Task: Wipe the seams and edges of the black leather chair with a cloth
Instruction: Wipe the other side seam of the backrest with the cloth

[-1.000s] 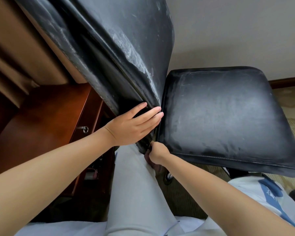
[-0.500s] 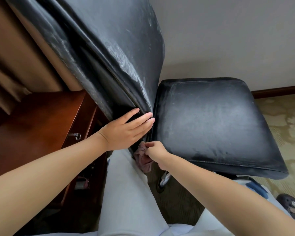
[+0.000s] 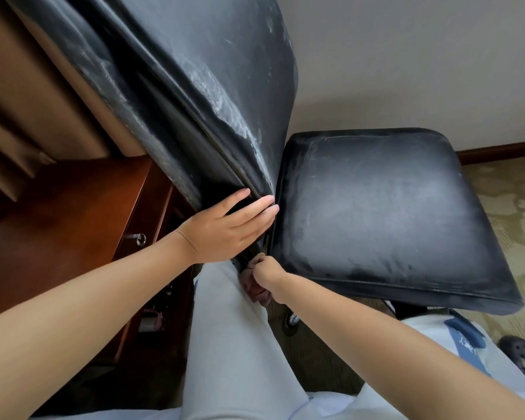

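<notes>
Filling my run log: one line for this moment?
left hand flat on backrest | right hand grips cloth at seat gap

— Where do we look from?

— We have one view, worn on the head, wide-angle, facing forward and down over both forearms.

— How near are we?

— Close: the left hand (image 3: 225,228) sits mid-frame, flat on the chair (image 3: 376,213), whose backrest fills the frame above it. The right hand (image 3: 269,275) lies just below it, and our own legs run along the bottom edge.
</notes>
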